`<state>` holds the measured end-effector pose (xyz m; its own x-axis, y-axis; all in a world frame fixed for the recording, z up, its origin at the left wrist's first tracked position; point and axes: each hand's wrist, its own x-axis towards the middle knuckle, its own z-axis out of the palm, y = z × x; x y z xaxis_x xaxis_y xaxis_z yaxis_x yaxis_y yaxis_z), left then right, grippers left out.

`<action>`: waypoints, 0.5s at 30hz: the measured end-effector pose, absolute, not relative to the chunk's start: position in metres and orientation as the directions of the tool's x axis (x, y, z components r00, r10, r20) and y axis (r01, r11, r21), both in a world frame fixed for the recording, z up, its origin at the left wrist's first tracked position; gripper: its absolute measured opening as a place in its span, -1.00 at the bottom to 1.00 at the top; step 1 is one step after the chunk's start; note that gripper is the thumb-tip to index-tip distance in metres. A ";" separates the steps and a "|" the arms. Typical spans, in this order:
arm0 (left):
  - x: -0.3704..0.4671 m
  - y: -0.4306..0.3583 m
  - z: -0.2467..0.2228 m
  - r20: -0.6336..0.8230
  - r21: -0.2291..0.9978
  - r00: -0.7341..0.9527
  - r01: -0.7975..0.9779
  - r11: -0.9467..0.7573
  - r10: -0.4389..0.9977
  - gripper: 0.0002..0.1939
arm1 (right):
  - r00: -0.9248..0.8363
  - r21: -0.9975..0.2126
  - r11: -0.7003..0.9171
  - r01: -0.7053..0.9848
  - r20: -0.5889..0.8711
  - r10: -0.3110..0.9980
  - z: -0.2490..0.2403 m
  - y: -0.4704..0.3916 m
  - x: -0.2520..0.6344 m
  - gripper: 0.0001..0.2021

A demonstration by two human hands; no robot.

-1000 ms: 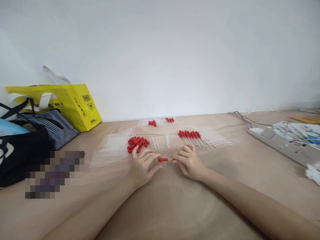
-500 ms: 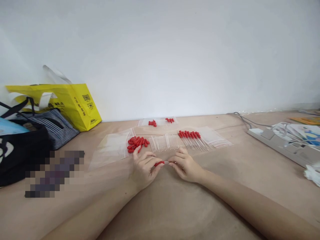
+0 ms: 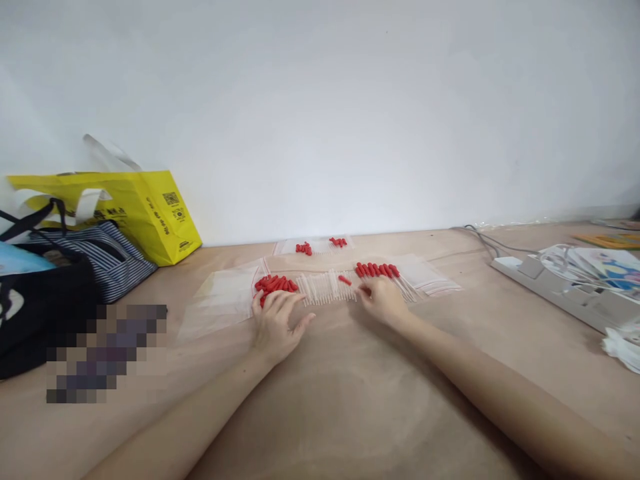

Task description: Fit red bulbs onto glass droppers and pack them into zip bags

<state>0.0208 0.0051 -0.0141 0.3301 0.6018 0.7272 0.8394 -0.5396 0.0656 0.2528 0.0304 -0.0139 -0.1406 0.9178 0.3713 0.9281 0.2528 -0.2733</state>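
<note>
My right hand (image 3: 383,300) pinches a thin pale stick whose end carries a red sleeve (image 3: 345,280). The sleeve points left, above a row of bare sticks (image 3: 325,287). To the right of the hand, sticks with red sleeves (image 3: 377,269) lie side by side, their lower ends partly behind my fingers. My left hand (image 3: 277,323) is open at the near edge of a pile of loose red sleeves (image 3: 275,283), its thumb stretched away from the fingers. Some fingertips touch or cover the pile's front; whether they grasp a piece I cannot make out.
Clear plastic zip bags (image 3: 215,300) lie under and beside the pieces; another bag with red bits (image 3: 303,249) is near the wall. A yellow bag (image 3: 165,213) and a dark bag (image 3: 50,307) stand left. A power strip (image 3: 545,290) with cables lies right.
My hands have parted. The right carried the red-sleeved stick up towards the row of sticks; the left let go of the sleeve and moved left to the red pile.
</note>
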 end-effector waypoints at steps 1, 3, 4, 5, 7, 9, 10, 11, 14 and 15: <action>0.018 0.008 -0.014 0.735 0.071 0.296 0.861 -0.503 0.610 -0.76 | -0.044 -0.300 0.153 0.942 0.340 0.939 -0.013 0.038 0.254 -0.79; 0.011 0.014 -0.015 0.741 0.080 0.234 0.900 -0.429 0.630 -0.77 | 0.088 -0.315 0.006 0.949 0.284 0.955 -0.012 0.050 0.255 -0.79; 0.007 0.017 -0.015 0.739 0.083 0.209 0.915 -0.395 0.640 -0.77 | 0.131 -0.309 -0.045 0.950 0.263 0.956 -0.012 0.055 0.254 -0.79; 0.003 0.020 -0.016 0.736 0.084 0.190 0.927 -0.367 0.650 -0.76 | 0.157 -0.296 -0.080 0.952 0.247 0.956 -0.011 0.058 0.252 -0.79; -0.004 0.025 -0.017 0.729 0.080 0.169 0.941 -0.328 0.663 -0.75 | 0.185 -0.265 -0.122 0.956 0.228 0.956 -0.011 0.062 0.248 -0.78; -0.009 0.028 -0.018 0.726 0.075 0.161 0.948 -0.309 0.669 -0.76 | 0.198 -0.242 -0.144 0.960 0.216 0.956 -0.011 0.065 0.243 -0.76; -0.011 0.029 -0.019 0.726 0.075 0.155 0.951 -0.301 0.670 -0.76 | 0.202 -0.235 -0.151 0.960 0.210 0.957 -0.010 0.066 0.241 -0.76; -0.013 0.030 -0.019 0.725 0.075 0.151 0.953 -0.294 0.672 -0.77 | 0.204 -0.231 -0.155 0.961 0.205 0.957 -0.010 0.067 0.240 -0.76; -0.016 0.031 -0.019 0.719 0.073 0.130 0.963 -0.260 0.683 -0.77 | 0.197 -0.230 -0.150 0.962 0.196 0.961 -0.010 0.069 0.237 -0.77; -0.017 0.031 -0.019 0.717 0.067 0.122 0.968 -0.242 0.687 -0.77 | 0.192 -0.231 -0.145 0.962 0.196 0.962 -0.010 0.069 0.236 -0.76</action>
